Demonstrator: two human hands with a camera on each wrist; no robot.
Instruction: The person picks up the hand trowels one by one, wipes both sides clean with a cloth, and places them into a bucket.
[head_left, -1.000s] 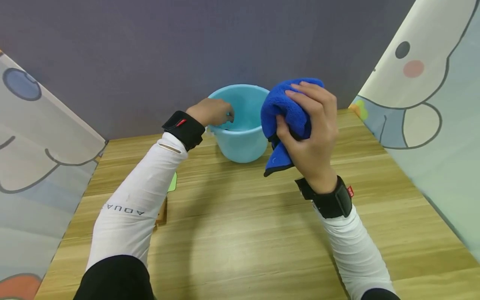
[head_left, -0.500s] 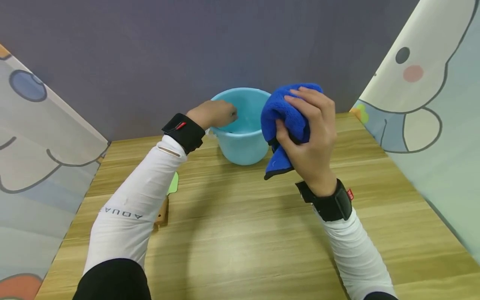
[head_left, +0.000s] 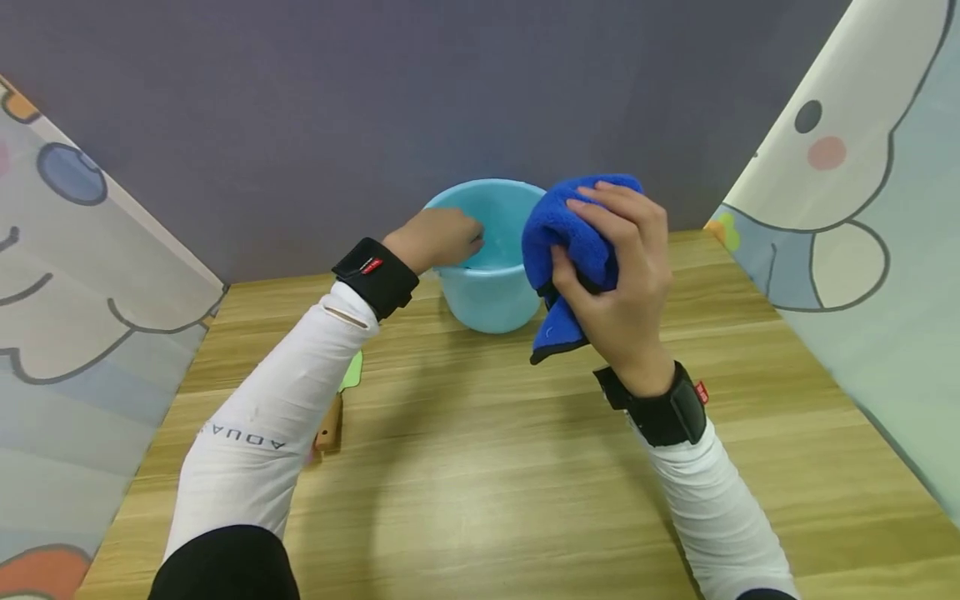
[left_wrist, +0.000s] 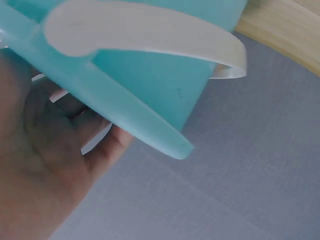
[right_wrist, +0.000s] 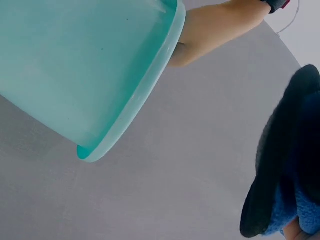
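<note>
A light blue bucket [head_left: 491, 304] with a white handle [left_wrist: 150, 27] stands at the back of the wooden table. My left hand [head_left: 438, 237] reaches over its left rim, fingers bent down at the opening. In the left wrist view the rim partly covers the left hand [left_wrist: 55, 150], with pale slivers between the fingers. What those fingers hold, if anything, is hidden. Raised right of the bucket, my right hand [head_left: 630, 267] grips a bunched blue towel [head_left: 566, 229] with black edging. The right wrist view shows the towel [right_wrist: 285, 200] apart from the bucket [right_wrist: 75, 65].
Partly hidden by my left forearm lie a light green flat piece [head_left: 352, 372] and a small brown wooden object [head_left: 330, 425]. A grey partition [head_left: 337, 108] rises behind the bucket. Panels with cartoon prints stand at the left and right of the table [head_left: 465, 500].
My left hand has shifted slightly right over the bucket's opening. The right hand keeps its grip on the towel, nearly still. The whole scene sits a little lower in the head view.
</note>
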